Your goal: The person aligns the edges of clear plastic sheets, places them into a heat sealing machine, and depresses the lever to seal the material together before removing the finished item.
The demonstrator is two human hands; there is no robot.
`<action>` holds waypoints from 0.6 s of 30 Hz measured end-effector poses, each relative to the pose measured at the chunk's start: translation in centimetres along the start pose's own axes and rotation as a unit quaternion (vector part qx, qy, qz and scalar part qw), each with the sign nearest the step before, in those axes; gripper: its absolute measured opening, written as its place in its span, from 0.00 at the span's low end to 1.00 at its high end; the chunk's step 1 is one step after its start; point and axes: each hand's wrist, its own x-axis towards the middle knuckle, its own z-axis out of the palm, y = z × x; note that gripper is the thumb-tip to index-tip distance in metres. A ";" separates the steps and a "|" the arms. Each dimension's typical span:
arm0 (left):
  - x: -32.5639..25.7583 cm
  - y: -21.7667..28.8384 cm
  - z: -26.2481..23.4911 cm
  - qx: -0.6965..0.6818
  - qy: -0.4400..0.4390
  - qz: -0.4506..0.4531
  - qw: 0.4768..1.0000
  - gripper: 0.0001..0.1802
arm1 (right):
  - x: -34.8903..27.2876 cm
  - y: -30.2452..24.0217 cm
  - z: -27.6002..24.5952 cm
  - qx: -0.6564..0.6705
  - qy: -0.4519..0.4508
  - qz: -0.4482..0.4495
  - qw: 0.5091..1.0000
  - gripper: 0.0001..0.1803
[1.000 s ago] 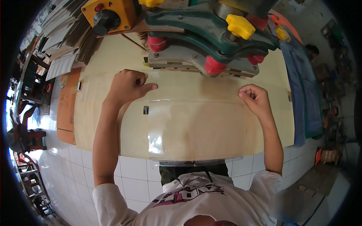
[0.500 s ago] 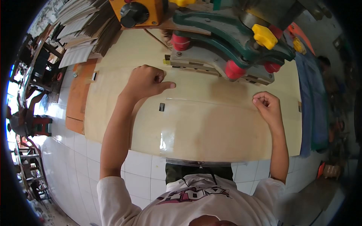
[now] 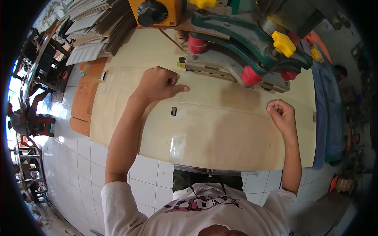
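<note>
My left hand (image 3: 159, 84) is held over the pale yellow tabletop (image 3: 114, 102), its fingers curled into a loose fist and its thumb sticking out to the right. Nothing shows in it. My right hand (image 3: 282, 115) hovers near the table's right side, fingers bent in with the thumb pressed to them. Whether it pinches something small is hidden. Between and below the hands, a clear plastic sheet (image 3: 197, 145) lies flat on the table, reaching its near edge. A small black piece (image 3: 173, 111) sits by the sheet's upper left corner.
Ahead stands a machine with a green frame (image 3: 232, 27), red round mounts (image 3: 251, 75), yellow knobs (image 3: 283, 44) and a grey metal plate (image 3: 222, 63). An orange box with a black dial (image 3: 155, 12) is behind. Stacked sheets (image 3: 92, 37) lie far left; blue cloth-like material (image 3: 327, 102) hangs right.
The view has shifted a little, so the machine and table appear slightly farther right and lower. Both hands keep the same shape and nearly the same place over the table.
</note>
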 end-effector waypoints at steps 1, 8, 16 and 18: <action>0.0 0.0 0.0 0.001 -0.003 -0.001 1.000 0.29 | 0.0 0.1 0.0 0.001 -0.001 0.000 1.000 0.03; 0.2 0.1 0.2 -0.007 0.005 0.015 1.000 0.29 | 0.0 0.3 -0.2 -0.006 -0.002 -0.018 1.000 0.03; 0.2 0.1 0.2 -0.012 0.013 0.013 1.000 0.29 | 0.1 0.2 -0.1 -0.004 0.001 -0.017 1.000 0.02; 0.2 0.0 0.4 -0.016 0.018 0.014 1.000 0.29 | 0.1 0.3 -0.2 -0.006 -0.001 -0.018 1.000 0.02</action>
